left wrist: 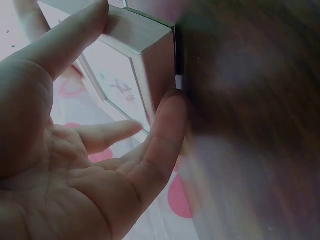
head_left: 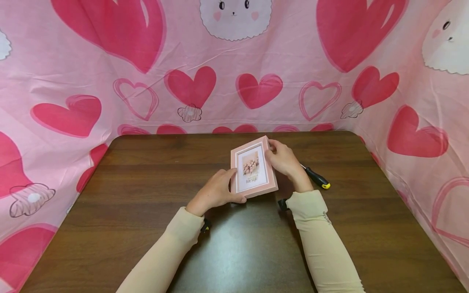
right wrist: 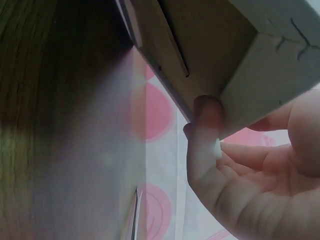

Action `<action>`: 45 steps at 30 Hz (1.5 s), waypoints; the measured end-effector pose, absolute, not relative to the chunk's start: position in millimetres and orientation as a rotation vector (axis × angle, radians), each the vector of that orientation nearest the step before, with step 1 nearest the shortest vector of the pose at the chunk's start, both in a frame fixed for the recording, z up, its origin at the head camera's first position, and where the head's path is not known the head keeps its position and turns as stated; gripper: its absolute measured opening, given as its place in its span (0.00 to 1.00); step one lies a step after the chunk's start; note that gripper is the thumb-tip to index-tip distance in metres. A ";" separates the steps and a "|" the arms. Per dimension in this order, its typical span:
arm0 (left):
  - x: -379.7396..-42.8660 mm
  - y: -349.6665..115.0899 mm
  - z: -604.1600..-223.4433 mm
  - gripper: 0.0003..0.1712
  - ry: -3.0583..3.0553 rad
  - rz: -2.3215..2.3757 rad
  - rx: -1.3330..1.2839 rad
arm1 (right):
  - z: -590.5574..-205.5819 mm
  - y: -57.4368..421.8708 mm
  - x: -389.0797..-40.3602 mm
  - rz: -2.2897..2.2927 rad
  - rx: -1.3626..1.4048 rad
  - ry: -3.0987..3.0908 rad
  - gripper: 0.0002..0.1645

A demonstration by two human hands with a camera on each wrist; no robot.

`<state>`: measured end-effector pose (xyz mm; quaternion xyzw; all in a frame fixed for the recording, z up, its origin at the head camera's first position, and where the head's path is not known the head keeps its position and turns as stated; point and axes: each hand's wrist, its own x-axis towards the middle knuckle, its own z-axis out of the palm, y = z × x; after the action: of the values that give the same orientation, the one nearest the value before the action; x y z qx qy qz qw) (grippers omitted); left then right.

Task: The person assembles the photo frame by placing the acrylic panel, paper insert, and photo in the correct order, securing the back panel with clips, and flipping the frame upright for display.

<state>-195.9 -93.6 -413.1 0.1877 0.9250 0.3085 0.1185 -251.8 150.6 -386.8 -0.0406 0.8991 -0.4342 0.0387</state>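
A pink picture frame (head_left: 272,179) with a white inner border and a small floral print is held tilted over the table by both hands. My left hand (head_left: 216,189) grips its left side and lower left corner, one digit lying along the bottom edge. At the upper right side, my right hand (head_left: 286,160) holds the frame between thumb and fingers. The right wrist view shows the deep back of the picture frame (right wrist: 270,80), with a fingertip hooked over its rim. In the left wrist view, fingers bracket a thick corner of the picture frame (left wrist: 161,75).
A screwdriver (head_left: 316,177) with a black and yellow handle lies on the brown wooden table (head_left: 165,162), right beside my right wrist. Pink heart-patterned cloth (head_left: 220,53) hangs behind the table and along both sides.
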 end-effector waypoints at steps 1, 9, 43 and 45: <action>-196.1 -93.7 -413.4 0.57 2.709 0.890 0.546 | -387.9 151.4 -252.5 -1.316 -0.125 2.765 0.36; -195.3 -94.5 -414.4 0.60 2.699 0.897 0.473 | -396.7 155.8 -257.3 -1.183 -0.128 2.804 0.37; -195.4 -95.0 -417.6 0.61 2.739 0.860 0.433 | -413.0 154.8 -259.2 -0.974 -0.197 2.773 0.36; -195.2 -95.1 -417.6 0.61 2.738 0.865 0.428 | -413.9 154.3 -259.5 -0.966 -0.207 2.783 0.36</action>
<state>-195.2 -95.1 -417.6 0.1463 0.9364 0.2958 0.1192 -259.5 154.3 -413.9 -0.0697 0.9382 -0.3256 0.0941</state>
